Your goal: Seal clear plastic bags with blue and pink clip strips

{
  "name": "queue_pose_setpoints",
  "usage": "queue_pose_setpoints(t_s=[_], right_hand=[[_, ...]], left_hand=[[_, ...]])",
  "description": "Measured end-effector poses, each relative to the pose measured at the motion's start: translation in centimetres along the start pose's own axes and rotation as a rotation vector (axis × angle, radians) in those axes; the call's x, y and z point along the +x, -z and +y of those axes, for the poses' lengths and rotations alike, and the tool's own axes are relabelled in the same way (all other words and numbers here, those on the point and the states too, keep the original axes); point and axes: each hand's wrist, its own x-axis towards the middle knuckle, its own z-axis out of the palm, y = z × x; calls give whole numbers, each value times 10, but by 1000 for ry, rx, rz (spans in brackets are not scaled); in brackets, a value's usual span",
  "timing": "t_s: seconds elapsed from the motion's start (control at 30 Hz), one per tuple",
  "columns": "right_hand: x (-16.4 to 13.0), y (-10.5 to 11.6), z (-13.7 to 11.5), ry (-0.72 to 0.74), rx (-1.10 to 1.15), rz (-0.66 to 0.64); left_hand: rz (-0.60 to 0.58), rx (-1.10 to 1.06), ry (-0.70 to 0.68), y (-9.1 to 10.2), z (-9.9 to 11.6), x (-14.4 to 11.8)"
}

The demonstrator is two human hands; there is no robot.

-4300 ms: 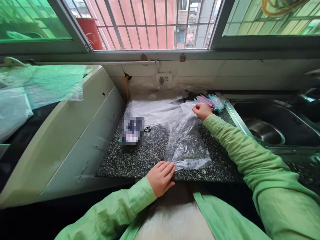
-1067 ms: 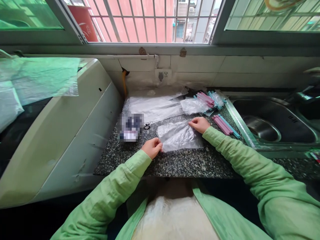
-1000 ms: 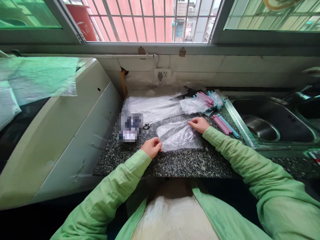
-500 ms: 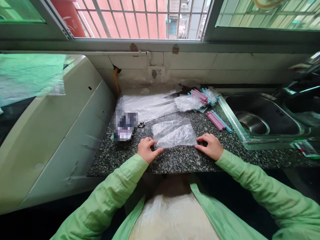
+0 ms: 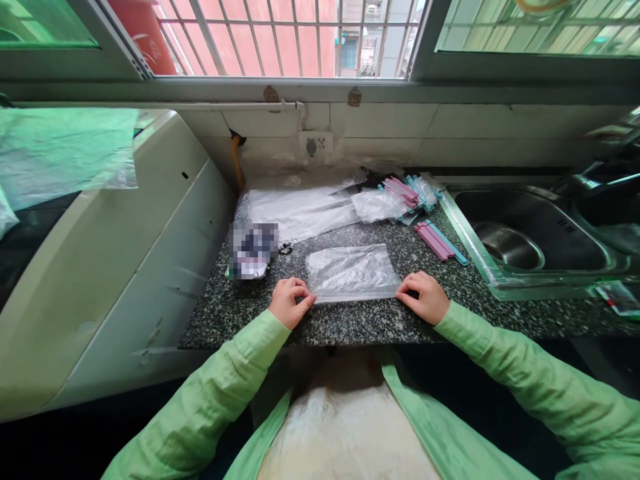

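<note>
White appliance (image 5: pixel 150 267), far left: slanted casing beside the counter, a thin plastic sheet (image 5: pixel 65 153) draped over its top.

Blurred dark item (image 5: pixel 253 249), left part of the granite counter (image 5: pixel 360 320): lying flat, a small metal ring just beside it. Unchanged from the earlier pictures.

Left hand (image 5: pixel 287 301): fingers curled, tips pinching the near left corner of the folded plastic bag (image 5: pixel 353 272). It has kept to this corner over the last second.

Folded plastic bag: clear, now a compact rectangle lying flat in the middle of the counter, near the front edge. A few seconds ago it lay as one long open sheet running away from the person; it has since been doubled over into about half that length.

Right hand (image 5: pixel 425 297): fingers bent, tips pressing on the near right corner of the bag. A second ago it held the far right corner; it has come down to the near edge, so both hands now sit at the near corners. Judged: one fold is made and the near edge is being readied.

Stack of flat clear bags (image 5: pixel 300 210), behind: untouched.

Pink and blue clips (image 5: pixel 440 240), right of the bag: loose on the counter, more lying bundled behind (image 5: pixel 407 190).

Steel sink (image 5: pixel 530 233), far right.
</note>
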Motion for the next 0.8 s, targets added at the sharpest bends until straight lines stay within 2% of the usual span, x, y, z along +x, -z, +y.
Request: queue_pose_setpoints(t_s=[0.1, 0.17, 0.23, 0.27, 0.33, 0.4, 0.47, 0.53, 0.67, 0.8], right_hand=[[-2, 12, 1, -24, -46, 46], [5, 22, 0, 0, -68, 131], [21, 28, -3, 90, -42, 182], [32, 28, -6, 157, -12, 176], [56, 21, -12, 282, 35, 133], [79, 7, -18, 382, 40, 42], [93, -9, -19, 436, -18, -53], [98, -20, -14, 421, -88, -104], [90, -22, 11, 336, -193, -96], [74, -4, 32, 322, -232, 5]], left_hand=[[26, -5, -39, 5, 1, -9], [159, 6, -83, 11, 5, -11], [352, 39, -143, 17, 14, -5], [407, 66, -192, 19, 19, 1], [329, 108, -328, 18, 29, 17], [149, 141, -425, 10, 34, 34], [20, 217, -432, 0, 32, 43], [-32, 282, -409, -7, 23, 45], [-8, 323, -413, -9, -1, 37], [129, 277, -506, 1, -12, 30]])
